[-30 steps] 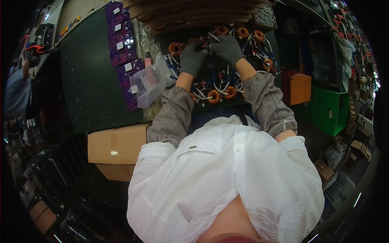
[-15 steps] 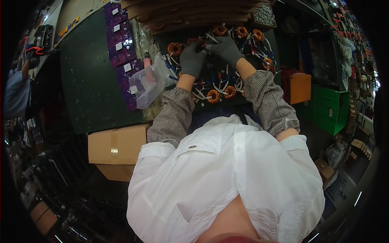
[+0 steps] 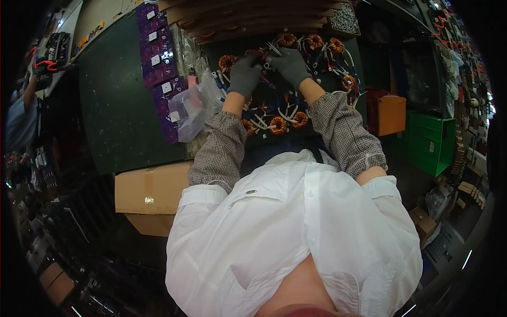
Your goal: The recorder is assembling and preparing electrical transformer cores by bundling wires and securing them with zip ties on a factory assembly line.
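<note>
My left hand [image 3: 244, 76], in a grey glove, reaches over the dark green workbench. Its fingers are bent in beside a copper-wound ring coil [image 3: 253, 53]; whatever lies between the fingertips is hidden. To its right my right hand [image 3: 289, 66], gloved the same way, has its thumb and fingers closed about white-sleeved wire leads [image 3: 274, 49], whose ends stick up past the fingers. The fingertips of both hands are a short gap apart. Another ring coil [image 3: 227, 63] lies just left of my left hand. Further coils [image 3: 278, 125] with white, blue and red leads form a loop around both hands.
Layered brown cardboard [image 3: 253, 18] overhangs the far side, beside a box of small metal parts [image 3: 343, 20]. Purple circuit boards [image 3: 156, 60] and a clear plastic bag [image 3: 193, 113] lie left. A carton [image 3: 153, 190] stands near left; orange [image 3: 391, 114] and green bins [image 3: 430, 143] stand right.
Both hands have shifted slightly: the left toward me and left, the right a little left. White lead ends now show more plainly above the right hand's fingers.
</note>
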